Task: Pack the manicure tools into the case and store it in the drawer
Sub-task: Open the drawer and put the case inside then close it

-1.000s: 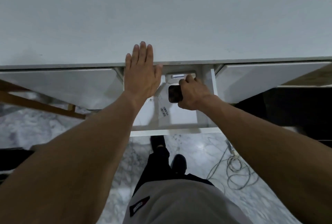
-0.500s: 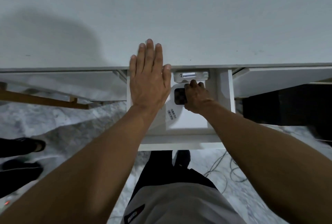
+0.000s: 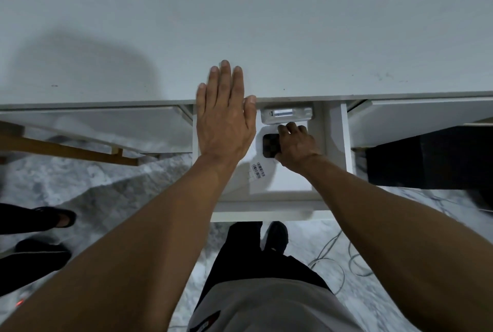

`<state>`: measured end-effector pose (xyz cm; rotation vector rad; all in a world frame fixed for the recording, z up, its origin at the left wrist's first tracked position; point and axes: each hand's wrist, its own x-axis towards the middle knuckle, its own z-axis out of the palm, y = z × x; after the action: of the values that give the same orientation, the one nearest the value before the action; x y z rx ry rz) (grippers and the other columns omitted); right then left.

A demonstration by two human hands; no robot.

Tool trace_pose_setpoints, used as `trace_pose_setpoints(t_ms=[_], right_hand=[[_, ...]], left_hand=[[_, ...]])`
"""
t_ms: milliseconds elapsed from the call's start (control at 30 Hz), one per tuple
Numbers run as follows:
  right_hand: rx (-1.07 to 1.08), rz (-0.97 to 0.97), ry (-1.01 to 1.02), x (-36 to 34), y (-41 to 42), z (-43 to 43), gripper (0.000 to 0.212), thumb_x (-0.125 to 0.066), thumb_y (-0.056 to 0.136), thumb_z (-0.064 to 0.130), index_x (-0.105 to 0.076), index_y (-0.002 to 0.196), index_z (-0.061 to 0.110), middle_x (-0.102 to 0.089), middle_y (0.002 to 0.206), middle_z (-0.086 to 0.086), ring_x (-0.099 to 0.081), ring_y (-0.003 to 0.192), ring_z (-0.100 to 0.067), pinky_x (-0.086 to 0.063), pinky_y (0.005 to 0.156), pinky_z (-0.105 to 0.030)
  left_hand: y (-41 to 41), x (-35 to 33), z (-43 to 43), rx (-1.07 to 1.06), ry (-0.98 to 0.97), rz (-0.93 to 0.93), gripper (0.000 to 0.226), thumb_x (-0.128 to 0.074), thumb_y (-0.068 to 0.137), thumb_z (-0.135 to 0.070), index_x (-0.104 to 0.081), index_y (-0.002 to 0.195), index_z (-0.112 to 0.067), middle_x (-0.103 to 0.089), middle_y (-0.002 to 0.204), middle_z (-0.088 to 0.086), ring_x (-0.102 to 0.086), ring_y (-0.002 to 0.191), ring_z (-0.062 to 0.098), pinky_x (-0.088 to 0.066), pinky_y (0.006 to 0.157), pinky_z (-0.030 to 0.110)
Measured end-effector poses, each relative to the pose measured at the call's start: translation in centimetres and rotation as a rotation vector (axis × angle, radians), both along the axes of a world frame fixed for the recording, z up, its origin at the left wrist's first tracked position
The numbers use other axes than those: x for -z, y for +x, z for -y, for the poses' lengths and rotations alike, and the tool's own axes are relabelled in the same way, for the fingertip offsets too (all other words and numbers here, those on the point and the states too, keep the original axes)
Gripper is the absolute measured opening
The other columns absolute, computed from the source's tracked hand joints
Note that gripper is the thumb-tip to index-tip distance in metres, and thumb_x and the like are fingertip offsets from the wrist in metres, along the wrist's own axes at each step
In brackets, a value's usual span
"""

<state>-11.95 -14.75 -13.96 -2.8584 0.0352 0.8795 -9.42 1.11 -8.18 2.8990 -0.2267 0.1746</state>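
Note:
The white drawer (image 3: 272, 210) is pulled out under the white desk top (image 3: 266, 25). Inside it my right hand (image 3: 296, 145) is closed around the small black manicure case (image 3: 269, 145), low on the drawer floor near the back. Only the case's left part shows; my fingers cover the rest. My left hand (image 3: 225, 118) lies flat, fingers together, across the desk's front edge above the drawer's left side, holding nothing.
A white boxed item (image 3: 286, 114) lies at the drawer's back, just beyond the case. A barcode sticker (image 3: 258, 170) is on the drawer floor. Closed white drawer fronts flank both sides. Another person's black shoes (image 3: 53, 218) stand at left; cables (image 3: 336, 262) lie on the marble floor.
The view has shifted closer and slightly left. My right hand with the case has moved a little deeper into the drawer, toward the white box. My left hand stays on the desk edge.

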Motion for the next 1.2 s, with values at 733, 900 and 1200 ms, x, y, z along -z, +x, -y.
trace_pose_setpoints(t_ms=[733, 900, 1200], right_hand=[[0.058, 0.328, 0.176, -10.6, -16.6, 0.3, 0.043, -0.052, 0.094, 0.027, -0.049, 0.133, 0.007, -0.053, 0.134, -0.014, -0.046, 0.122, -0.034, -0.044, 0.102, -0.043], [0.055, 0.325, 0.084, -10.1, -20.3, -1.1, 0.046, -0.049, 0.095, 0.028, -0.046, 0.134, 0.004, -0.048, 0.14, -0.015, -0.041, 0.129, -0.032, -0.037, 0.109, -0.042], [0.019, 0.162, -0.026, -8.8, -23.0, -2.2, 0.079, -0.047, 0.097, 0.026, 0.005, 0.152, 0.003, 0.011, 0.163, -0.014, 0.007, 0.151, -0.032, -0.011, 0.12, -0.049]], left_hand=[[-19.7, -1.8, -2.4, 0.165, 0.033, -0.318, 0.057, -0.025, 0.103, -0.037, -0.024, 0.153, -0.009, -0.026, 0.16, 0.011, -0.022, 0.148, 0.023, -0.01, 0.121, 0.04], [-22.7, -1.3, -3.4, 0.187, 0.016, -0.353, 0.059, -0.029, 0.104, -0.035, -0.014, 0.154, -0.007, -0.013, 0.163, 0.01, -0.007, 0.151, 0.022, -0.001, 0.121, 0.035], [-24.1, -1.0, -4.0, 0.224, 0.134, -0.424, 0.071, -0.033, 0.102, -0.032, 0.008, 0.154, -0.005, 0.015, 0.163, 0.011, 0.011, 0.151, 0.024, -0.001, 0.121, 0.042]])
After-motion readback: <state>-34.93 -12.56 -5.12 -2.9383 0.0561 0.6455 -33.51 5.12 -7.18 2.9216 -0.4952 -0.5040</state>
